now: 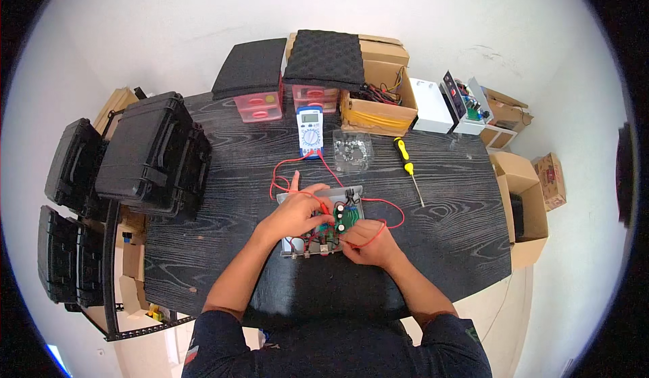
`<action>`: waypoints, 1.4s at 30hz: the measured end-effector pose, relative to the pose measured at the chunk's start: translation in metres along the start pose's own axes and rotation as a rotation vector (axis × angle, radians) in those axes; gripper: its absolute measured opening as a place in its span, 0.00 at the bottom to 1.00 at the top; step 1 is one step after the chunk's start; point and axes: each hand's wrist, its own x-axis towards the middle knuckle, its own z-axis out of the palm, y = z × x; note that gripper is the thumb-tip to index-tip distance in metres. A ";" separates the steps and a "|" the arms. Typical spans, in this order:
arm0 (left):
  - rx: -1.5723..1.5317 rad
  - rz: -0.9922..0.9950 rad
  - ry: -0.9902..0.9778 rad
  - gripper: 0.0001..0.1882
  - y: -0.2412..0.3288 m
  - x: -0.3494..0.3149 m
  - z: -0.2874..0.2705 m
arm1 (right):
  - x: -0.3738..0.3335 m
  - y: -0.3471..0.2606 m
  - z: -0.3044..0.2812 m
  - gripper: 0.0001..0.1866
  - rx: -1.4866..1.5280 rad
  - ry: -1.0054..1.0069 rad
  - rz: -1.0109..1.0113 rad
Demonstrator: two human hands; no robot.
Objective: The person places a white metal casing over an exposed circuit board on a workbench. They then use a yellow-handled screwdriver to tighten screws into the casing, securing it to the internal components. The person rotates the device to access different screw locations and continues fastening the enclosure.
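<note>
In front of me an open grey metal case (289,245) holds a green circuit board (349,217) with white-topped round parts and several wires. My left hand (297,214) reaches over the case's left side. Its thumb and fingers pinch a red test probe (326,208) beside the board, one finger sticking out. At the board's right, my right hand (370,241) is closed, with a red test lead (403,214) looping round to its fingertips; the tip there is hidden. Both leads run from a blue-and-white multimeter (311,133) beyond the case.
A yellow-and-black screwdriver (407,161) and a clear tray of small parts (353,153) lie right of the multimeter. Pink drawer boxes (260,107), a cardboard box of cables (378,114) and a white case (431,106) line the back. Black hard cases (145,155) stand left.
</note>
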 end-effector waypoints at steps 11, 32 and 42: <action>-0.552 -0.273 0.331 0.27 0.004 -0.010 -0.041 | 0.023 0.067 -0.066 0.19 0.634 0.309 0.622; -0.578 -0.447 0.825 0.14 -0.074 -0.011 0.005 | 0.066 0.154 -0.046 0.27 -0.381 -0.055 0.838; -0.486 -0.134 0.930 0.15 -0.070 -0.013 0.016 | 0.062 0.238 -0.124 0.11 -0.253 0.804 0.646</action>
